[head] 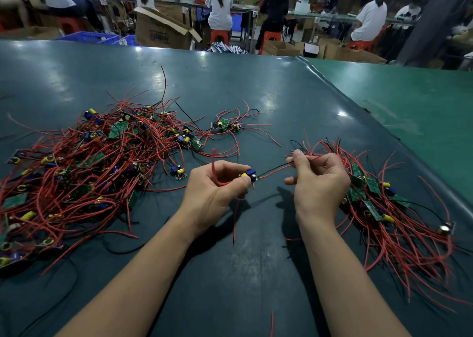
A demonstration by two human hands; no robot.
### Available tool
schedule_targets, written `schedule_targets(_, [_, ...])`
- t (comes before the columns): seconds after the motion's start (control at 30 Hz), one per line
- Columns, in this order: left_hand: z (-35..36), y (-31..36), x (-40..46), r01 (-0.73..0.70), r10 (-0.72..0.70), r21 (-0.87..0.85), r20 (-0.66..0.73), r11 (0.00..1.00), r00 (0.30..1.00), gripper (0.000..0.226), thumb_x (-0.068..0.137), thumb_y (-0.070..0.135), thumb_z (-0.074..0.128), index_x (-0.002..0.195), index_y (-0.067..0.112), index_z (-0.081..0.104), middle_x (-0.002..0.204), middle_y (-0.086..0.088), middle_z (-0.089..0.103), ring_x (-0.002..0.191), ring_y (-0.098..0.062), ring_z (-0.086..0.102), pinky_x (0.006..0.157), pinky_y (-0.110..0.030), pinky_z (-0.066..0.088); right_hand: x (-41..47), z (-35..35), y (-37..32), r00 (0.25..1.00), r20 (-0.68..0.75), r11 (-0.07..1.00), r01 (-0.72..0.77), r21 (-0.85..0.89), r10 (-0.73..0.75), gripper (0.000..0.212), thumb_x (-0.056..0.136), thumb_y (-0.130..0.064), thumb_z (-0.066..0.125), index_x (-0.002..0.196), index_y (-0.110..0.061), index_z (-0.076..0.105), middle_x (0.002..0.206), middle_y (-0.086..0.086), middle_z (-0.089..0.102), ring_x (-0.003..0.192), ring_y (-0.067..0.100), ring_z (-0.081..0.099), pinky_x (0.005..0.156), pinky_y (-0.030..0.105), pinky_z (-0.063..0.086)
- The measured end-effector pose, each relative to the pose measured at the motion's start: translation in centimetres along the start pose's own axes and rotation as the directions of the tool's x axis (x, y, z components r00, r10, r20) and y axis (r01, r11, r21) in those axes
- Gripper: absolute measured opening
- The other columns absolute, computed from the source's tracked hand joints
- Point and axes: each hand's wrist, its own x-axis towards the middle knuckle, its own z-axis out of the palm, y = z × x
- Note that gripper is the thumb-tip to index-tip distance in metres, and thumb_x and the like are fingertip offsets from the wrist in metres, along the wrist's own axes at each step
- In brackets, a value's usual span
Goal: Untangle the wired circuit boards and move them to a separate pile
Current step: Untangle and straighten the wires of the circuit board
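Dark green matting covers a wide work table (256, 93), and beyond its far edge a busy workshop shows people seated on red stools at long benches, with an open cardboard box (161, 29) and blue crates on the floor. Near the middle of the table, a person's two bare forearms reach forward from the bottom edge. Left of the hands sprawls a large tangled heap (84, 172) of small green circuit boards carrying yellow and blue components, knotted together by many thin red wires and a few black ones. Beyond the hands, a little way up the table, a small cluster of boards (227, 125) lies apart from the heap. Right of the hands lies a separate pile (384, 208) of boards, its red wires fanning out in roughly one direction. The left hand (217, 188) is raised just above the table, its thumb and curled fingers pinching a single circuit board (249, 175) whose blue and yellow parts peek out past the fingertips; a loop of red wire curls up over this hand. From the board a red and a black lead (273, 170) stretch across the short gap to the right hand (320, 180), which pinches them between thumb and forefinger, the other fingers loosely curled, just beside the separate pile
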Motion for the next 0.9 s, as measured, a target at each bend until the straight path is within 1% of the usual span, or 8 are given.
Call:
schedule_targets(0.1, [-0.2,0.0,0.1,0.007,-0.008,-0.014,-0.022,1.0,1.0,0.015,0.084,-0.009,0.066,0.089,0.004,0.072,0.066,-0.003,0.069,0.055,-0.011,0.06,0.059,-0.02,0.052,0.3,0.0,-0.6,0.982,0.05,0.961,-0.188,0.202,0.182,0.025,0.087,-0.016,0.074,0.074,-0.016,0.052,0.067,0.005,0.073,0.031,0.012,0.049,0.032,0.015,0.03])
schedule_targets(0.17, [-0.1,0.0,0.2,0.008,-0.009,-0.015,-0.017,1.0,1.0,0.014,0.084,-0.008,0.066,0.088,0.003,0.072,0.065,-0.004,0.069,0.054,-0.011,0.06,0.059,-0.02,0.052,0.5,-0.2,-0.6,0.974,0.052,0.949,-0.229,0.217,0.223,0.024,0.087,-0.02,0.073,0.074,-0.014,0.054,0.066,0.006,0.073,0.029,0.011,0.045,0.032,0.014,0.028])
schedule_targets(0.23, [-0.1,0.0,0.2,0.004,-0.004,-0.001,-0.005,1.0,1.0,0.013,0.084,-0.009,0.065,0.088,0.002,0.072,0.063,-0.003,0.068,0.052,-0.009,0.06,0.057,-0.019,0.051,0.6,-0.4,-0.4,0.979,0.018,0.969,-0.203,0.14,0.203,0.023,0.088,-0.022,0.073,0.077,-0.012,0.055,0.065,0.005,0.073,0.028,0.013,0.045,0.032,0.016,0.028])
schedule_targets(0.37, [-0.2,0.0,0.1,0.008,-0.008,0.002,-0.016,1.0,1.0,0.013,0.085,-0.009,0.064,0.087,0.002,0.071,0.061,-0.004,0.067,0.052,-0.009,0.059,0.057,-0.017,0.05,0.6,-0.5,-0.1,0.998,0.028,0.996,-0.058,-0.072,0.06,0.019,0.089,-0.018,0.071,0.084,-0.011,0.054,0.06,-0.006,0.071,0.033,0.016,0.054,0.037,0.023,0.039])
schedule_targets(0.57, [-0.2,0.0,0.2,0.023,-0.023,-0.005,-0.03,1.0,0.999,0.01,0.085,-0.008,0.065,0.089,-0.001,0.071,0.065,-0.007,0.066,0.053,-0.009,0.059,0.058,-0.018,0.051,0.6,-0.7,0.0,1.0,0.005,0.994,0.009,-0.112,-0.009,0.027,0.085,-0.018,0.076,0.075,-0.016,0.051,0.062,-0.011,0.07,0.041,0.019,0.063,0.037,0.029,0.047])
schedule_targets(0.67, [-0.3,0.0,0.2,0.025,-0.025,0.003,-0.015,1.0,1.0,0.011,0.085,-0.008,0.066,0.088,0.002,0.071,0.063,-0.001,0.068,0.054,-0.007,0.06,0.058,-0.017,0.051,0.7,-0.7,-0.1,1.0,-0.014,0.999,-0.028,-0.046,0.028,0.032,0.082,-0.014,0.079,0.067,-0.017,0.05,0.063,-0.005,0.072,0.04,0.015,0.061,0.039,0.027,0.047])
schedule_targets(0.8, [-0.2,0.0,0.2,0.019,-0.019,0.015,-0.026,1.0,0.999,0.014,0.084,-0.008,0.067,0.086,0.005,0.071,0.064,0.005,0.069,0.056,-0.007,0.06,0.059,-0.017,0.051,1.0,-0.9,-0.8,0.979,0.045,0.963,-0.203,0.175,0.198,0.022,0.083,-0.018,0.077,0.072,-0.014,0.059,0.069,0.004,0.074,0.033,0.01,0.05,0.033,0.016,0.03])
schedule_targets(0.9, [-0.3,0.0,0.3,0.027,-0.027,0.009,-0.043,1.0,0.999,0.014,0.083,-0.007,0.067,0.085,0.006,0.071,0.066,0.003,0.069,0.059,-0.009,0.06,0.06,-0.019,0.051,0.9,-1.0,-1.0,0.976,0.092,0.965,-0.212,0.154,0.2,0.018,0.087,-0.022,0.072,0.076,-0.009,0.066,0.07,0.004,0.074,0.031,0.01,0.046,0.032,0.016,0.029])
